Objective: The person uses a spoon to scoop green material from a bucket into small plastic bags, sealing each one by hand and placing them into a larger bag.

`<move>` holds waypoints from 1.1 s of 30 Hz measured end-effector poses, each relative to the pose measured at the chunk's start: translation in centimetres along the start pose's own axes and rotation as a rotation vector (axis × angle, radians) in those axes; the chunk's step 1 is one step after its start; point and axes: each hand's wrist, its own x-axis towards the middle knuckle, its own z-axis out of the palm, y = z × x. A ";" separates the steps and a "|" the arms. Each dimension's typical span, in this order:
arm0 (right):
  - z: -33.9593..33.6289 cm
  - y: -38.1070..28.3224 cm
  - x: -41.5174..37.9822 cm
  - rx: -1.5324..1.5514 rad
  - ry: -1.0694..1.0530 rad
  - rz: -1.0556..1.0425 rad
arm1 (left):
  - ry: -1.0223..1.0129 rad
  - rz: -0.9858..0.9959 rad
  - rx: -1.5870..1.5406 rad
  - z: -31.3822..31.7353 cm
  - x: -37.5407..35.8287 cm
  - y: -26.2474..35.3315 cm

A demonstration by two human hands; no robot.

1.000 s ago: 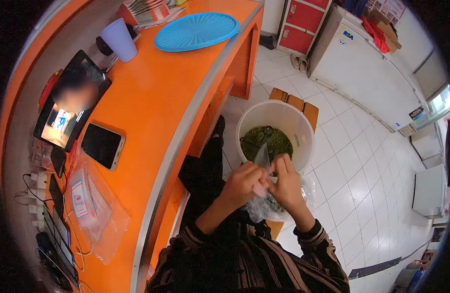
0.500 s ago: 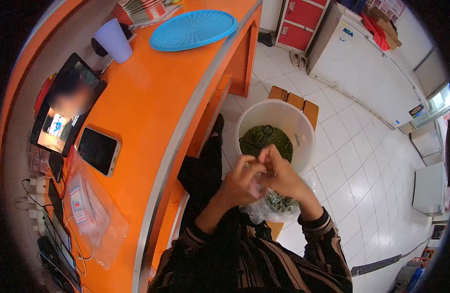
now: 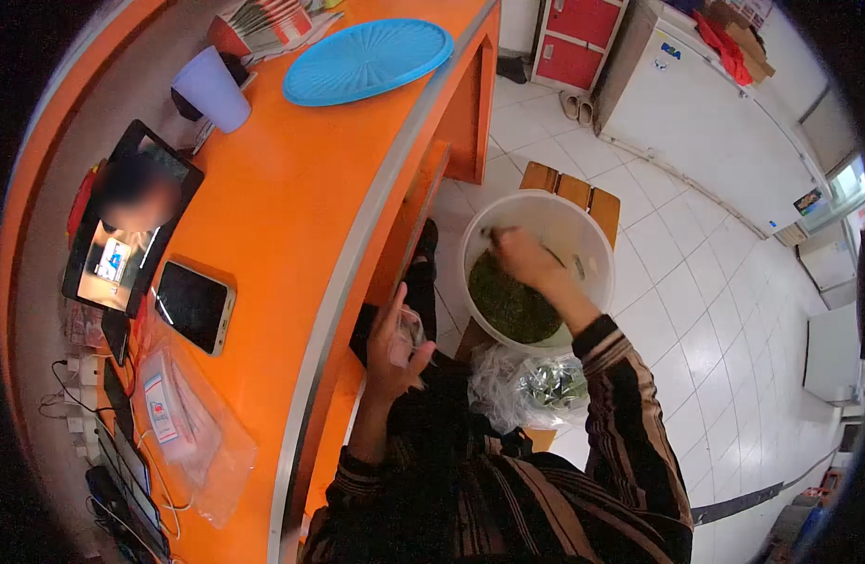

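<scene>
A white plastic bucket stands on a wooden bench, with finely chopped dark green leaves inside. My right hand reaches into it, fingers closed on a dark spoon that is mostly hidden. Over my lap, left of the bucket, my left hand holds a small clear plastic bag between thumb and fingers. Just below the bucket sits a larger clear bag with green bundles inside.
An orange counter runs along my left, bearing a blue lid, a lilac cup, a phone, a tablet and plastic packets. The wooden bench supports the bucket. A white chest freezer stands at the back right.
My hands were together over the bucket's near edge and have parted. The right went into the bucket and took the spoon; the left moved left and down with the small bag.
</scene>
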 end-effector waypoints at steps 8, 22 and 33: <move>0.6 -0.5 -1.1 0.198 0.186 -0.161 | -0.076 0.015 0.028 0.8 -0.1 -0.5; -1.3 0.8 -8.6 1.090 0.048 0.302 | -0.093 0.062 -0.013 2.4 -0.3 -1.4; -8.9 2.7 -13.7 1.219 0.621 0.483 | -0.201 0.167 0.276 5.2 2.1 2.1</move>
